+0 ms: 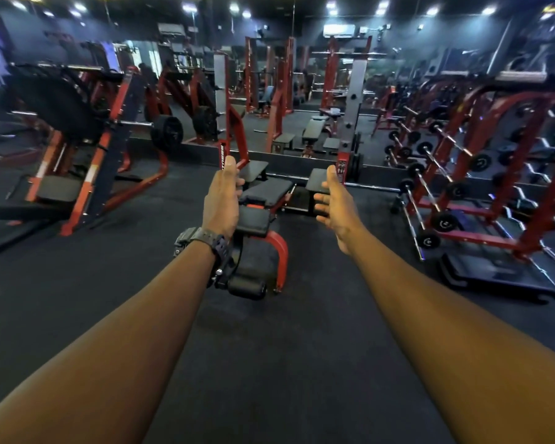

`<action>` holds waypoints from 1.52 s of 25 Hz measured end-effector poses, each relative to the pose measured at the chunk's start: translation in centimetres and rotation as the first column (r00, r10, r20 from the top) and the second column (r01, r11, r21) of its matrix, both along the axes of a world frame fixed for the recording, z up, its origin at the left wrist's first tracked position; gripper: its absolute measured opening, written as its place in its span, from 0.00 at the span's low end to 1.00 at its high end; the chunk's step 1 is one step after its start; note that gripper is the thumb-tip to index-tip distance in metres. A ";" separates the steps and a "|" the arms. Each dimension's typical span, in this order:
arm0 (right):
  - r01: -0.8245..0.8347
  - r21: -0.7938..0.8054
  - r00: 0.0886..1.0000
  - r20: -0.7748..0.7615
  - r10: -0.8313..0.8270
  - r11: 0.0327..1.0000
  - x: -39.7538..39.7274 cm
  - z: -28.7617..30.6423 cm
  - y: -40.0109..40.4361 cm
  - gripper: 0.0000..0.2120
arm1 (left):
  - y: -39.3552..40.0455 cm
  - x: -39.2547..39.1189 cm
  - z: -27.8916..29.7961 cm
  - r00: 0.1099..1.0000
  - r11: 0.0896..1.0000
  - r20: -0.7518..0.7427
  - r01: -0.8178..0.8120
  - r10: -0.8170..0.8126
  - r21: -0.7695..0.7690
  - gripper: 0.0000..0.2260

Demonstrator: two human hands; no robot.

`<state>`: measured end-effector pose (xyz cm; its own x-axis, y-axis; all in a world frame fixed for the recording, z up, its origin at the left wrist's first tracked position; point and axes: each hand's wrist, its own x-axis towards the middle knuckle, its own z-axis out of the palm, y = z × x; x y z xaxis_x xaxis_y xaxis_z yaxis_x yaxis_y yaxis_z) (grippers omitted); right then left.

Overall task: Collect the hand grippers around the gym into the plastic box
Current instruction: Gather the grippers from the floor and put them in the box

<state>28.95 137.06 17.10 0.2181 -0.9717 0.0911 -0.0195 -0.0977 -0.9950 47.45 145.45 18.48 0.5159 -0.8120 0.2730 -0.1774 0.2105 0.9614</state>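
Ahead, both hands (221,200) (332,203) reach out, empty.

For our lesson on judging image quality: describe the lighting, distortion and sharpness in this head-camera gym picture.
Head view: ceiling spotlights flare into haze; wide-angle lens bows the barbell rack at the edge and stretches both forearms; left hand and right hand are fairly sharp, distant machines soft and dim.

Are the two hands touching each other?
Apart. The head view shows the left hand and the right hand held out side by side, with dark floor and a bench plainly visible in the gap between them.
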 end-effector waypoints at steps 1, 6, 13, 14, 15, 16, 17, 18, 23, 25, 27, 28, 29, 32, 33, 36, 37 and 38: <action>0.004 0.000 1.000 0.005 -0.004 1.000 -0.2 -0.2 -1.1 0.37 | -1.3 -0.2 -0.2 1.000 1.000 0.006 0.007 -0.007 0.004 0.27; 0.023 -0.009 0.999 0.024 -0.023 1.000 -2.6 -1.0 -9.7 0.38 | -10.1 -2.2 -0.7 0.999 1.000 0.036 0.020 -0.021 0.017 0.35; -0.012 0.016 1.000 -0.003 0.013 1.000 -7.0 0.3 -24.5 0.37 | -25.2 -5.7 0.9 0.999 1.000 -0.039 0.017 -0.016 0.014 0.33; -0.017 0.018 1.000 -0.005 0.017 1.000 -7.3 0.4 -26.4 0.37 | -27.1 -5.8 1.1 0.998 1.000 -0.055 0.014 -0.013 0.016 0.32; -0.025 0.020 1.000 -0.005 0.025 0.999 -7.5 0.3 -28.1 0.37 | -28.8 -5.8 1.1 0.998 1.000 -0.065 0.012 -0.011 0.014 0.31; -0.032 0.024 0.999 -0.006 0.032 0.999 -7.6 0.1 -30.1 0.37 | -30.9 -5.7 1.0 0.998 1.000 -0.069 0.005 -0.004 0.013 0.30; -0.034 0.028 0.999 -0.011 0.034 0.999 -7.6 -0.2 -32.1 0.37 | -33.1 -5.5 0.8 0.997 1.000 -0.071 -0.003 0.003 0.010 0.29; -0.032 0.032 0.999 -0.019 0.033 0.999 -7.5 -0.5 -34.4 0.37 | -35.4 -5.2 0.4 0.997 1.000 -0.072 -0.008 0.009 0.010 0.28; -0.044 0.031 0.998 -0.034 0.045 0.999 -4.3 -2.0 -46.6 0.36 | -46.7 -2.1 -2.2 0.996 0.999 -0.085 -0.032 0.033 0.017 0.29; -0.059 0.040 0.997 -0.037 0.060 0.997 -2.2 -2.2 -51.3 0.36 | -51.0 0.0 -2.8 0.992 0.998 -0.107 -0.062 0.064 0.024 0.31; -0.073 0.062 0.996 -0.048 0.076 0.995 -0.2 -2.2 -56.0 0.37 | -55.3 2.0 -2.9 0.985 0.995 -0.139 -0.093 0.098 0.046 0.32; -0.075 0.067 0.996 -0.045 0.078 0.995 0.7 -2.3 -58.2 0.36 | -57.4 2.8 -2.7 0.985 0.995 -0.144 -0.089 0.096 0.054 0.32; -0.078 0.068 0.996 -0.039 0.081 0.995 1.7 -2.2 -60.5 0.36 | -59.4 3.6 -2.6 0.985 0.994 -0.145 -0.087 0.095 0.062 0.31; -0.111 0.075 0.993 -0.039 0.114 0.991 5.0 -2.2 -66.3 0.34 | -64.2 6.1 -2.3 0.984 0.990 -0.125 -0.118 0.127 0.078 0.31; -0.133 0.078 0.990 -0.042 0.136 0.988 6.6 -2.4 -68.4 0.34 | -65.6 7.3 -2.3 0.982 0.987 -0.118 -0.142 0.150 0.078 0.31; -0.216 0.095 0.975 -0.042 0.220 0.972 12.5 -3.8 -73.6 0.35 | -69.1 11.7 -2.7 0.962 0.965 -0.096 -0.247 0.255 0.087 0.33; -0.251 0.109 0.966 -0.037 0.256 0.962 14.6 -4.1 -75.1 0.34 | -70.1 13.2 -2.8 0.952 0.956 -0.106 -0.278 0.287 0.091 0.34; -0.280 0.127 0.957 -0.033 0.287 0.951 16.8 -4.4 -76.3 0.34 | -71.1 14.8 -3.0 0.943 0.947 -0.106 -0.306 0.315 0.097 0.35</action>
